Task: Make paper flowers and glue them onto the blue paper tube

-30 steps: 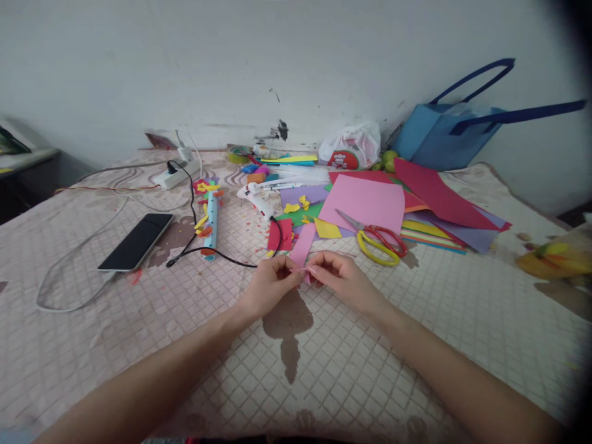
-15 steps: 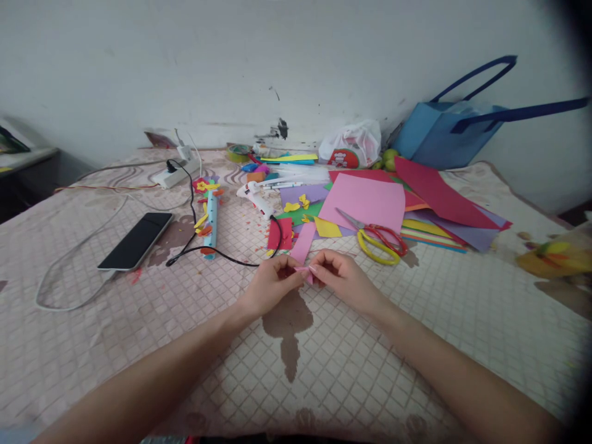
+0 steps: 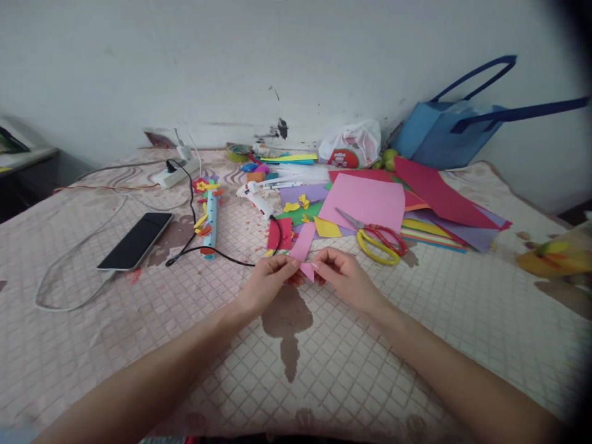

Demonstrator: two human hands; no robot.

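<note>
Between my two hands is a small pink paper piece, pointed at its lower end. My left hand pinches its left side with thumb and fingers. At the right side, the thumb and fingertips of my right hand close on its edge. Just beyond my fingers a pink paper strip lies on the other sheets. Scissors with yellow and red handles rest to the right of it, blades partly apart on a large pink sheet.
A white glue gun with a black cord lies behind my left hand. Left of it stand a light-blue decorated strip, a phone and a power strip. Coloured sheets, a plastic bag and a blue tote bag are at the back right.
The pink piece was folded small between my fingertips; now it shows flatter and wider, with its pointed end visible. My fingers have moved slightly apart.
</note>
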